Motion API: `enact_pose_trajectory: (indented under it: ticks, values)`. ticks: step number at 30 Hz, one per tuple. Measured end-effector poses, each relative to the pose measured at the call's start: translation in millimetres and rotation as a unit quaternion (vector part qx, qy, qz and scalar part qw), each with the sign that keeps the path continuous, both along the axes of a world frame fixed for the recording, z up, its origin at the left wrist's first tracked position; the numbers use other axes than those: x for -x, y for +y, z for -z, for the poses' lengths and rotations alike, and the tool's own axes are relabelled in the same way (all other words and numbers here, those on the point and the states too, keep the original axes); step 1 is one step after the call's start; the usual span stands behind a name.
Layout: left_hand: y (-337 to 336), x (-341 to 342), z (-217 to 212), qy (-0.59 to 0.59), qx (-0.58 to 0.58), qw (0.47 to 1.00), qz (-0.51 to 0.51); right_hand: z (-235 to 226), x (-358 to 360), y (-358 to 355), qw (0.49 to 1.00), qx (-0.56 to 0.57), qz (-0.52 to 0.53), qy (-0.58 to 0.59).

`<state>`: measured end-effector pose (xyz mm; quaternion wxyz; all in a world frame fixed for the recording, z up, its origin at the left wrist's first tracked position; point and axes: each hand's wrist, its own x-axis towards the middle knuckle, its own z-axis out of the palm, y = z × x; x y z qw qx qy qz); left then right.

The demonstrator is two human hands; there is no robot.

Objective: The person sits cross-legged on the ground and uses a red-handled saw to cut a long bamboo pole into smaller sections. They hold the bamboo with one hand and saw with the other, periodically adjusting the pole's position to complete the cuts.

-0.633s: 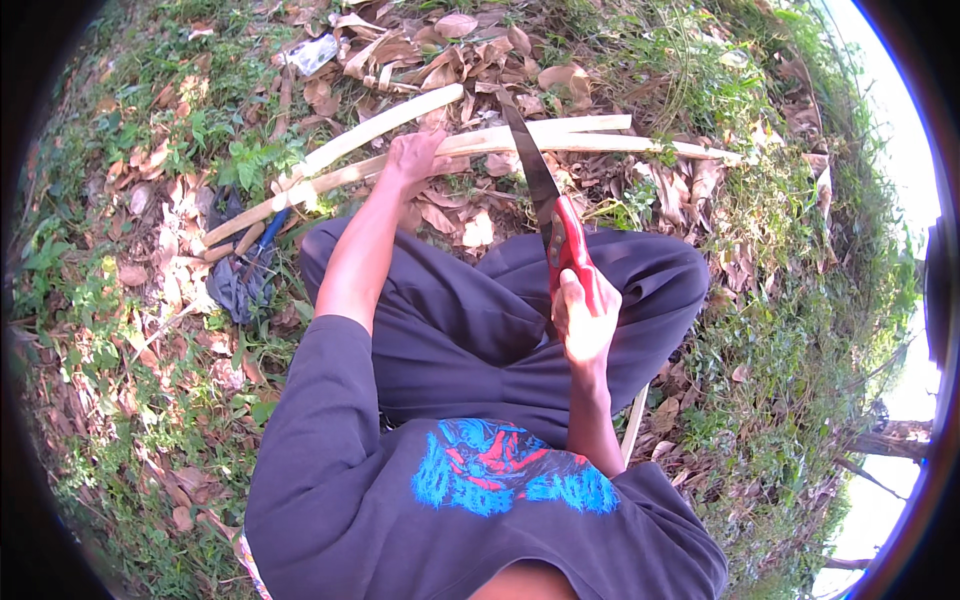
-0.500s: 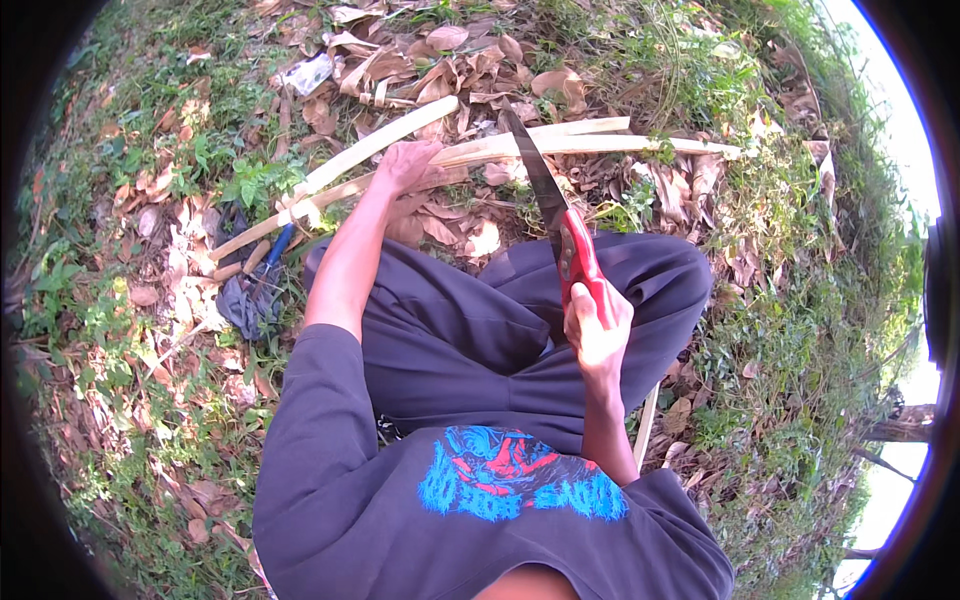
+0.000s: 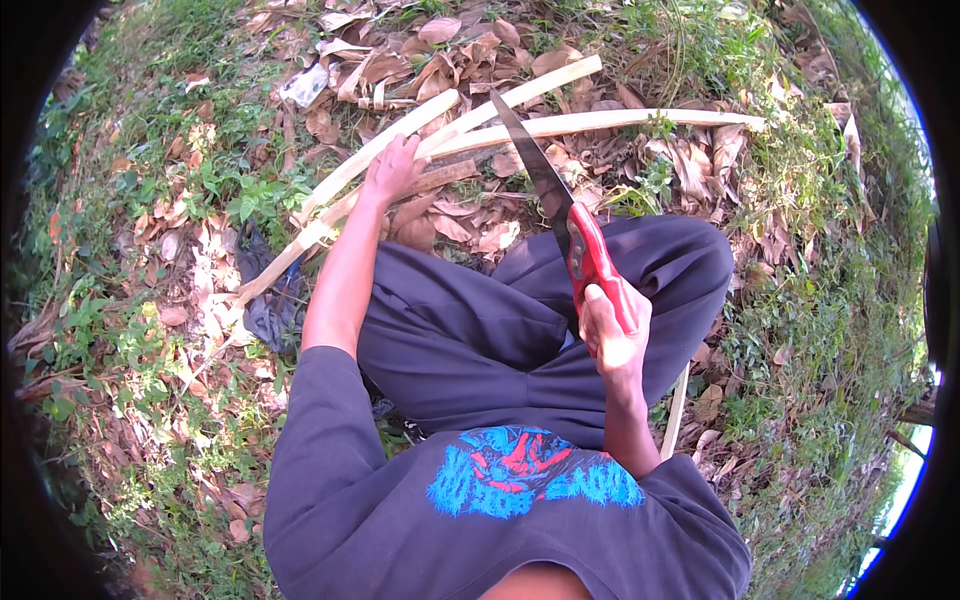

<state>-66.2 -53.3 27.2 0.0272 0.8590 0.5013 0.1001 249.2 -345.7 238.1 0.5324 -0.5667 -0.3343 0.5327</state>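
Observation:
My right hand [image 3: 615, 325] is wrapped round the red handle of a handsaw [image 3: 545, 180]. The dark blade points up and away to the left, its tip beside the pale wooden strips. My left hand [image 3: 393, 170] is closed on a long wooden strip [image 3: 540, 88], which slants from the lower left to the far right. Against that hand's far side lies another pale strip [image 3: 380, 145]. A third strip [image 3: 640, 118] reaches to the right beneath the saw tip, and a short brownish piece [image 3: 445, 176] sits just nearer. The fingers of my left hand are partly hidden.
My crossed legs in dark trousers [image 3: 470, 340] fill the near middle. A dark plastic bag [image 3: 272, 318] lies by my left knee. Dry leaves [image 3: 430, 70] and grass cover the ground. Another pale strip [image 3: 676, 415] lies beside my right forearm.
The long strip's far end has swung up and away from the strip reaching right. My left hand has shifted slightly away with it. The saw stays nearly in place in my right hand.

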Motion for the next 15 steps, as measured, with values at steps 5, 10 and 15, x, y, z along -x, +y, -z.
enact_pose_trajectory:
  ticks: [5,10,15]
  values:
    - [-22.3,-38.6,-2.3,0.053,-0.068,0.994,-0.063,2.4,1.9,-1.0,1.000,0.001,-0.025,0.008]
    - [-6.8,-32.3,0.7,-0.042,-0.060,0.990,-0.121,12.6,7.3,-0.2,0.999,-0.007,-0.040,-0.037]
    - [-0.8,-19.9,11.4,-0.022,0.003,0.993,-0.117,18.9,14.3,3.9,0.996,-0.020,-0.058,-0.060]
